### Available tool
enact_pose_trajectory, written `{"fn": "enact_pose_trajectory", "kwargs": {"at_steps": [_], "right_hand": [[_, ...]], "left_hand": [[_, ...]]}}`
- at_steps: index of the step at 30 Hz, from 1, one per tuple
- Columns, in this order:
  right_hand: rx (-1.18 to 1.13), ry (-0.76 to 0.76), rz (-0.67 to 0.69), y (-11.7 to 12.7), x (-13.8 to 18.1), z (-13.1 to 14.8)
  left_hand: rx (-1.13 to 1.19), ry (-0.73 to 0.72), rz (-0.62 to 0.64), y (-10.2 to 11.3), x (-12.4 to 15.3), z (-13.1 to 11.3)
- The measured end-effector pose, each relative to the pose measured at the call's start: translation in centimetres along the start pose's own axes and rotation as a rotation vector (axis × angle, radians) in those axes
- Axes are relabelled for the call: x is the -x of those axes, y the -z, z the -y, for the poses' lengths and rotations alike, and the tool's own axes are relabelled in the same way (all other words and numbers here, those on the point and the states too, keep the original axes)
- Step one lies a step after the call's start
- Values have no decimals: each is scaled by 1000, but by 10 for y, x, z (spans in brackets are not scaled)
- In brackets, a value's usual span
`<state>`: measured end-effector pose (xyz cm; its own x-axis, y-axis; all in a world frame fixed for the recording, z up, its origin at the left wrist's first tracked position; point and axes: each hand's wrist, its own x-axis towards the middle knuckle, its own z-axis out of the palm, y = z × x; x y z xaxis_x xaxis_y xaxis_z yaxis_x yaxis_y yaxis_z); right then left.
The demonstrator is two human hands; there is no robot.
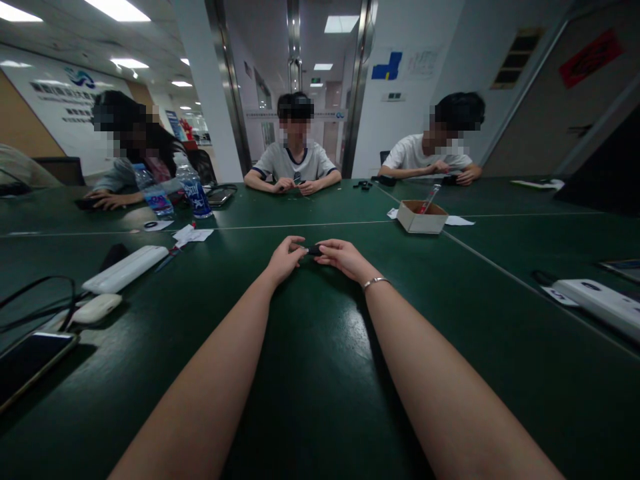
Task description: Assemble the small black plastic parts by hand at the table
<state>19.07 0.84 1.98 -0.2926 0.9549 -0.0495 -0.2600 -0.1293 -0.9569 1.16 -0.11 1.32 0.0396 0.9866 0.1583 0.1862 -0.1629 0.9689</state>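
- At the middle of the green tabletop, just beyond the two bare forearms, a small black piece sits between the hands; whether it touches the surface or hangs just above it, I cannot tell.
- The left hand has its fingers curled in and closed on the piece's left end; the right hand, a thin bracelet at its wrist, pinches the right end; a grip from both ends likely keeps so small a thing steady.
- Both forearms lie along the tabletop, probably for support.
- On the near left lie a phone, a white oblong case and a dark cable; farther off stand two water bottles beside paper scraps.
- On the far right an open cardboard box stands near the tabletop's middle, perhaps so several seats can reach it.
- At the far edge three other people sit, their own hands close together on the tabletop.
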Motion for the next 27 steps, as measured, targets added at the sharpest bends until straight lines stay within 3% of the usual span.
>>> {"fn": "enact_pose_trajectory", "kwargs": {"at_steps": [2, 7, 12, 16, 27], "right_hand": [[2, -2, 12, 1, 0, 0], [17, 7, 19, 2, -1, 0], [26, 4, 11, 0, 1, 2], [38, 7, 16, 0, 1, 1], [69, 29, 39, 2, -1, -1]], "left_hand": [[4, 42, 16, -1, 0, 0], [7, -10, -25, 0, -4, 3], [-39, 61, 79, 3, -3, -1], [-57, 28, 30, 4, -1, -5], [-39, 51, 101, 5, 0, -4]]}}
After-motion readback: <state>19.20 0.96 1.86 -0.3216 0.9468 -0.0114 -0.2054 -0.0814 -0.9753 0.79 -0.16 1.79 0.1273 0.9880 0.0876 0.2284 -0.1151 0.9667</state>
